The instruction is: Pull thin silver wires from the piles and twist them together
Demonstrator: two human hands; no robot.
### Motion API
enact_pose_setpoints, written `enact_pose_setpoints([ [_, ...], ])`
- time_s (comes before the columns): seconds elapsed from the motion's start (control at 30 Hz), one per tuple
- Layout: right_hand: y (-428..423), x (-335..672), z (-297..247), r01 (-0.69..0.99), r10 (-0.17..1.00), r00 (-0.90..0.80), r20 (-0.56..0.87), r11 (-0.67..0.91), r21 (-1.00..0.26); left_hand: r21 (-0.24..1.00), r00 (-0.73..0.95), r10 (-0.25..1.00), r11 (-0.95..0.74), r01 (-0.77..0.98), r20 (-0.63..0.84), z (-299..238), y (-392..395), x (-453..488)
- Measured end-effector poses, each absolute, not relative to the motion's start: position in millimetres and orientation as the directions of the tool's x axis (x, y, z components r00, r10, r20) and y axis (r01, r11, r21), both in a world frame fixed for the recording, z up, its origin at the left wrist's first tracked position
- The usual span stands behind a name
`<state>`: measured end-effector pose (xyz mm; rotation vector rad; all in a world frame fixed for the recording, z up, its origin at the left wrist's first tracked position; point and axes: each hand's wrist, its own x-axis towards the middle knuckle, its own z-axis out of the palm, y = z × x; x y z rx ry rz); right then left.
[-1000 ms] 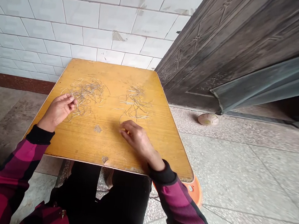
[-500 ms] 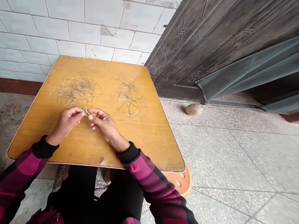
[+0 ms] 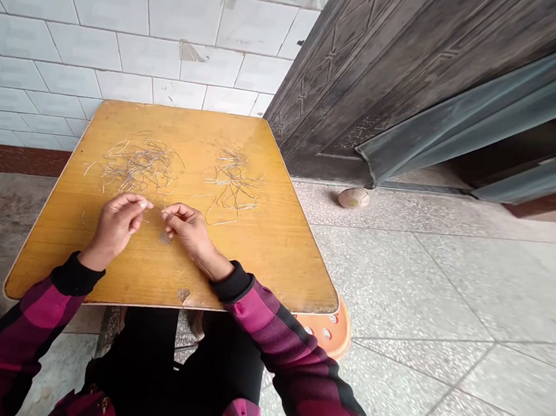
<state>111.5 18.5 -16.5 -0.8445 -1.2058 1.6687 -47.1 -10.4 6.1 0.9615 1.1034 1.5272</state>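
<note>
In the head view, your left grip (image 3: 116,224) and right grip (image 3: 187,225) each pinch an end of one thin silvery wire strand (image 3: 155,208), just above the near middle of the yellow wooden desk (image 3: 262,259). Judge it featherlight, springy and slippery, so take it by the ends, fingertips only. The tangled left pile of strands (image 3: 136,165) lies just beyond, and the smaller right pile (image 3: 233,183) lies farther right.

White tiled wall (image 3: 128,27) behind; speckled stone floor (image 3: 446,305); dark carved door (image 3: 371,79) at rt.
</note>
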Motion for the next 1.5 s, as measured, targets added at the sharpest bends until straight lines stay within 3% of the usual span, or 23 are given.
enact_pose_setpoints([
  [0.07,19.4,112.5,-20.8,-0.197,0.929,-0.371,0.011,-0.067,-0.978,0.902,-0.211,0.977,-0.079,-0.424,-0.013,10.9,-6.7,-54.3],
  [0.13,19.8,114.2,-24.0,-0.089,0.932,-0.338,0.127,0.103,-0.991,0.834,-0.217,0.973,-0.055,-0.548,-0.079,13.3,-1.9,-63.4],
  [0.23,19.2,117.7,-25.1,0.074,0.905,-0.308,0.295,0.331,-0.941,0.765,-0.237,0.959,-0.034,-0.643,-0.157,12.2,5.5,-75.6],
  [0.3,18.8,119.6,-24.4,0.104,0.893,-0.313,0.323,0.370,-0.923,0.745,-0.244,0.949,-0.016,-0.667,-0.198,10.0,8.6,-80.0],
  [0.37,19.2,120.4,-23.6,0.046,0.901,-0.320,0.292,0.322,-0.946,0.757,-0.263,0.944,-0.023,-0.653,-0.198,8.2,9.2,-80.5],
  [0.53,22.6,119.0,-22.3,-0.208,0.921,-0.376,0.102,0.024,-0.978,0.897,-0.259,0.966,-0.100,-0.430,-0.016,8.6,-0.1,-67.3],
  [0.63,22.8,118.7,-20.8,-0.255,0.918,-0.376,0.127,0.029,-0.966,0.934,-0.165,0.986,-0.049,-0.354,-0.011,10.9,-5.3,-59.1],
  [0.73,21.8,120.1,-17.5,-0.261,0.917,-0.373,0.146,0.047,-0.964,0.944,-0.190,0.982,-0.065,-0.324,0.002,13.8,-5.3,-59.2],
  [0.87,20.4,122.7,-10.2,-0.299,0.933,-0.330,0.147,0.045,-0.953,0.916,-0.308,0.951,-0.107,-0.387,-0.019,16.8,-1.2,-67.9],
  [1.1,14.5,118.9,-5.8,-0.396,0.928,-0.344,0.143,-0.005,-0.918,0.845,-0.026,0.971,0.192,-0.498,-0.236,12.7,0.0,-68.6],
  [1.27,11.6,122.3,1.3,-0.426,0.929,-0.322,0.182,0.030,-0.904,0.761,-0.019,0.952,0.231,-0.606,-0.304,16.0,2.2,-72.3],
  [1.37,12.1,123.8,4.2,-0.454,0.931,-0.312,0.188,0.028,-0.891,0.882,-0.132,0.972,0.113,-0.458,-0.194,16.7,-0.2,-71.8],
  [1.5,17.4,122.8,0.6,-0.485,0.949,-0.303,0.092,-0.070,-0.872,1.000,-0.135,0.990,-0.027,0.003,0.027,11.2,-6.0,-70.0],
])
